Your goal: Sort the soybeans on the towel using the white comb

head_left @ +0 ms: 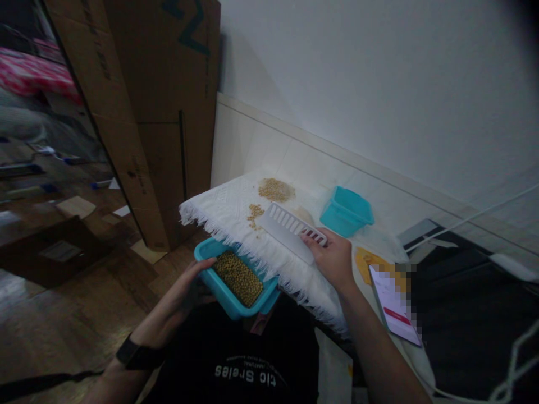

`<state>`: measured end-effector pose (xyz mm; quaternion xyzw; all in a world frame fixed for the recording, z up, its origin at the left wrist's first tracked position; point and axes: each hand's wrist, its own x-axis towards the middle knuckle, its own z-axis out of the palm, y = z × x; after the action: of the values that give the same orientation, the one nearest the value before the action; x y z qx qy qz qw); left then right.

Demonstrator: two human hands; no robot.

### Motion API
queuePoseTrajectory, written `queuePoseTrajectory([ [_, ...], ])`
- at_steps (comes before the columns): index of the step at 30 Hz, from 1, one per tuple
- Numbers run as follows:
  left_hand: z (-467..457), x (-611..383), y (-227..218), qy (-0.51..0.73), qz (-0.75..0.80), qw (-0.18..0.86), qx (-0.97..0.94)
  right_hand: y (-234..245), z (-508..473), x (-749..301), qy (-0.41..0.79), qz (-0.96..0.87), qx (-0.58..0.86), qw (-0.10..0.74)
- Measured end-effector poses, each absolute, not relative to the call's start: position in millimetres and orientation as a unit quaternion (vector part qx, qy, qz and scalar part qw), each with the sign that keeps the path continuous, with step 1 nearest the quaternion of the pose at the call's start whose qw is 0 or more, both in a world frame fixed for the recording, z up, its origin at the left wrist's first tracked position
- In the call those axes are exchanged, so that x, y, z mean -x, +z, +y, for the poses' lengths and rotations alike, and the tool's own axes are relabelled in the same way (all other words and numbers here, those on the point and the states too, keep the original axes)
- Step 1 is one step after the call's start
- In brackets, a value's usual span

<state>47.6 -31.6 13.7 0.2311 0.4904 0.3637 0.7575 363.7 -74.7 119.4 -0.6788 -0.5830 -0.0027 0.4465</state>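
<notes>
My left hand point(181, 297) grips the near-left rim of a teal plastic tub point(229, 307), thumb over the edge. The tub holds many small green beans point(239, 279) and sits just below the table's front edge, partly under the cloth fringe. In my right hand point(330, 255) is a flat grey plastic panel with a row of slots point(286, 229), its far end resting on or just above the white cloth point(223, 205). Near that end lie a small scatter of tan beans point(255, 215) and a larger pile of tan beans point(275, 189).
A second teal tub point(347, 213) stands against the wall at the back right. Right of it are a yellow cloth or bag point(370, 261), a phone point(393, 308) with a lit screen, and a white cable. A tall cardboard box point(168, 84) stands left of the table.
</notes>
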Motion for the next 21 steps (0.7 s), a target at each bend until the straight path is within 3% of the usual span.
queuePoseTrajectory([
  [21, -32.0, -47.8, 15.1, 0.370, 0.490, 0.755, -0.230, 122.5, -73.8, -346.8, 0.025, -0.592, 0.667, 0.452],
])
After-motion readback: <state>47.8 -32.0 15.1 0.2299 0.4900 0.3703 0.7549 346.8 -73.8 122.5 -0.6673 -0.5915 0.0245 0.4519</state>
